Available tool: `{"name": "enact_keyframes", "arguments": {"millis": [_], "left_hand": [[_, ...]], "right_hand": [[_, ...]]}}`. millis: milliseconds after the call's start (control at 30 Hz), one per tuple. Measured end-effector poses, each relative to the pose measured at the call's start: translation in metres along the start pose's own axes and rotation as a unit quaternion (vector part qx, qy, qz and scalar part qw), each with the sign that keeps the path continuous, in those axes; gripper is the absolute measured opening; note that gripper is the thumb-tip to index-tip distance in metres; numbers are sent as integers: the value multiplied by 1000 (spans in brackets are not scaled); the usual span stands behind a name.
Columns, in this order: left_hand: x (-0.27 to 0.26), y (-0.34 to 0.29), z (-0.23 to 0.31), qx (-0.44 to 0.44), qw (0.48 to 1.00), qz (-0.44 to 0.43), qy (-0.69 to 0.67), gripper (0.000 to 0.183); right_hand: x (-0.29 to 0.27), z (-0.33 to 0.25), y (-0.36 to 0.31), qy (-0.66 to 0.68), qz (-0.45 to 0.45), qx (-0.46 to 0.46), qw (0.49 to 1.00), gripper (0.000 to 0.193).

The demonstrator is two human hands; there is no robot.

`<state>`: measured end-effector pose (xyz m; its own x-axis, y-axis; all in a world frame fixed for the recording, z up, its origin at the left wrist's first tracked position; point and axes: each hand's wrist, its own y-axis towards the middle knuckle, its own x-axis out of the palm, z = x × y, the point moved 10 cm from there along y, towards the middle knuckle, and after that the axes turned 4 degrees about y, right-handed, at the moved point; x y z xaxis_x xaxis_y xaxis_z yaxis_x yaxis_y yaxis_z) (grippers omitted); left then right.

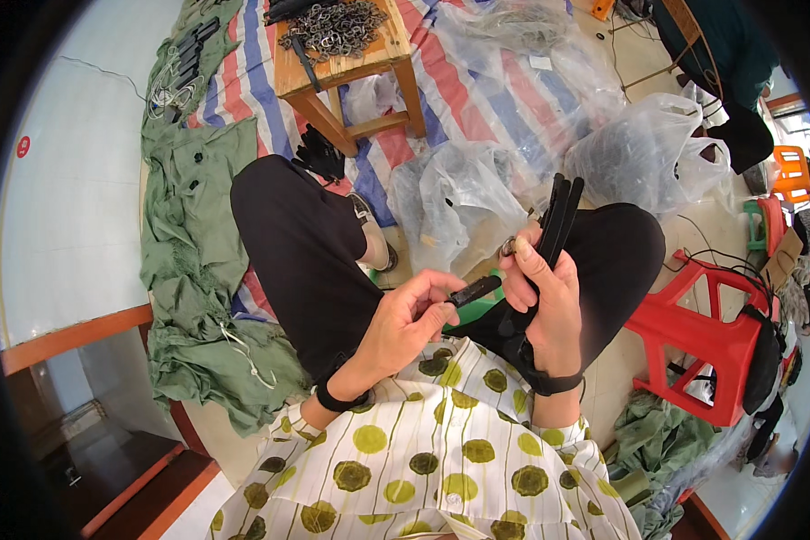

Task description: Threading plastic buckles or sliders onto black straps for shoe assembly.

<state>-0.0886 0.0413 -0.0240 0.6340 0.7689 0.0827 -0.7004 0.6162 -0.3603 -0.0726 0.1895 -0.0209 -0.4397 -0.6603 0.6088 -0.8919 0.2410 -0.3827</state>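
Note:
My left hand (403,326) pinches one end of a short black strap piece (475,291) in front of my shirt; its free end points at my right hand. Upright in my right hand (547,286) stands a bundle of flat black straps (562,212), wrapped by the fingers. A small metal ring or hook (509,247) sits between the thumb and forefinger of that hand; its exact kind is hard to make out. Both hands are over my lap, close together but apart. Each wrist wears a dark band.
Ahead, a wooden stool (340,67) bears a pile of metal hooks (342,29). Black gloves (319,153) lie beside it on a striped sheet (243,67). Clear plastic bags (459,193) lie before me, a red plastic stool (706,337) at right, green cloth (193,216) at left.

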Motion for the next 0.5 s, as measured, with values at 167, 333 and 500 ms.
{"name": "enact_keyframes", "arguments": {"millis": [167, 333, 500], "left_hand": [[-12, -7, -4, 2, 998, 46, -50, 22], [-25, -8, 5, 38, 996, 70, -47, 20], [-21, -13, 11, 50, 995, 60, -64, 18]], "right_hand": [[6, 14, 3, 15, -34, 61, 997, 15], [19, 34, 0, 17, -62, 136, 989, 16], [27, 44, -9, 20, -82, 175, 981, 18]]}}
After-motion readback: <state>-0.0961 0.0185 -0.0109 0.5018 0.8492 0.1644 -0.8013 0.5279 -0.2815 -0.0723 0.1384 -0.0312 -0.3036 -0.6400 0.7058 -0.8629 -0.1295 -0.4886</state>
